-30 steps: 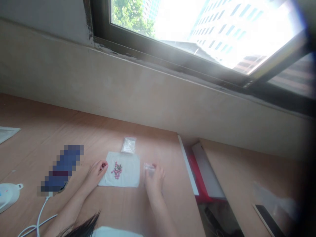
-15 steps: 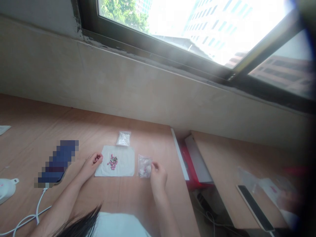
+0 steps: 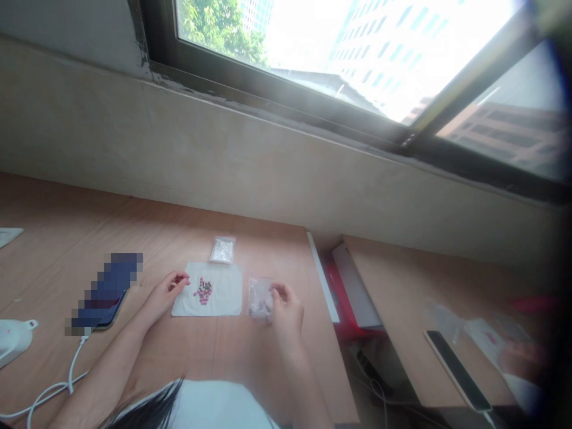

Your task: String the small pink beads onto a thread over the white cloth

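Observation:
A white cloth (image 3: 230, 295) lies flat on the table, with a small heap of pink and dark beads (image 3: 204, 292) left of its middle. My left hand (image 3: 167, 292) rests at the cloth's upper left edge, fingers loosely bent with a gap at the thumb; I see nothing held in it. To the right of the cloth is a small clear plastic bag (image 3: 259, 295) with little pieces in its lower part, too blurred to name. My right hand (image 3: 288, 307) pinches this bag at its upper right edge. Another small bag (image 3: 222, 250) of whitish pieces lies behind the cloth.
A phone (image 3: 114, 304), partly pixelated, lies on the left with a white cable (image 3: 71, 369). A white object (image 3: 15, 339) sits at the far left. Past a gap with a red folder (image 3: 333, 286), a second table holds another phone (image 3: 458, 369) and a person's blurred hand (image 3: 521, 357).
The fingers of my left hand have uncurled and reach slightly over the cloth's edge. My right fingers have shifted up a little along the bag's edge, and the pieces inside look shifted.

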`<state>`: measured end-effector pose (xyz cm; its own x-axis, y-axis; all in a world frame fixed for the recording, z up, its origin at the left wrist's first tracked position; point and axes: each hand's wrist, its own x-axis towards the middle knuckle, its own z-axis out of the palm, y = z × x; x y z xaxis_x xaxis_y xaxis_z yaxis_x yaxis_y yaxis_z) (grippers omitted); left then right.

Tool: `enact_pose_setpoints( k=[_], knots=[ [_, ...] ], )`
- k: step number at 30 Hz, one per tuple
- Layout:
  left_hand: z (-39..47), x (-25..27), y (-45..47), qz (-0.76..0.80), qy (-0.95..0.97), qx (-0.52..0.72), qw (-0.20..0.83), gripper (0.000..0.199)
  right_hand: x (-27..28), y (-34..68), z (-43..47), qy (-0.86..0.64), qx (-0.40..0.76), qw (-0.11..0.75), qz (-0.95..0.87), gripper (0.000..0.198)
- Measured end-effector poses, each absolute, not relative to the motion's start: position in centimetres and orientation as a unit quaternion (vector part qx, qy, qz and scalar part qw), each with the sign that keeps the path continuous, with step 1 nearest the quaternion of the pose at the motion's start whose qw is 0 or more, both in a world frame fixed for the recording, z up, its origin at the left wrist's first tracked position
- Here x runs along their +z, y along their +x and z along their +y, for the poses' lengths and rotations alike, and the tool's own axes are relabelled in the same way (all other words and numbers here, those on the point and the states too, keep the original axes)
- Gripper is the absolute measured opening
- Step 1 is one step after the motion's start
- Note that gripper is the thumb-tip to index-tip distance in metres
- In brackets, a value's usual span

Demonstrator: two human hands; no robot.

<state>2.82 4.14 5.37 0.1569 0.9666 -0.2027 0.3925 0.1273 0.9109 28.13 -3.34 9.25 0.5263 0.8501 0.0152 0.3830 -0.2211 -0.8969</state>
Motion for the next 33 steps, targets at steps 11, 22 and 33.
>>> enact_pose_setpoints(
  k=[11, 22, 33],
  knots=[
    [3.0, 12.3, 6.1, 0.387, 0.736, 0.206, 0.516, 0.023, 11.6, 22.9, -1.6, -0.567, 0.493, 0.446, -0.486, 0.019],
    [3.1, 12.3, 5.2, 0.385, 0.731, 0.182, 0.533, 0.022, 10.5, 22.5, -0.3, -0.616, 0.384, 0.441, -0.527, 0.019],
    [2.7, 13.4, 5.9, 0.409, 0.711, 0.176, 0.544, 0.026, 11.2, 20.7, -1.8, -0.558, 0.489, 0.38, -0.553, 0.025]
  ],
)
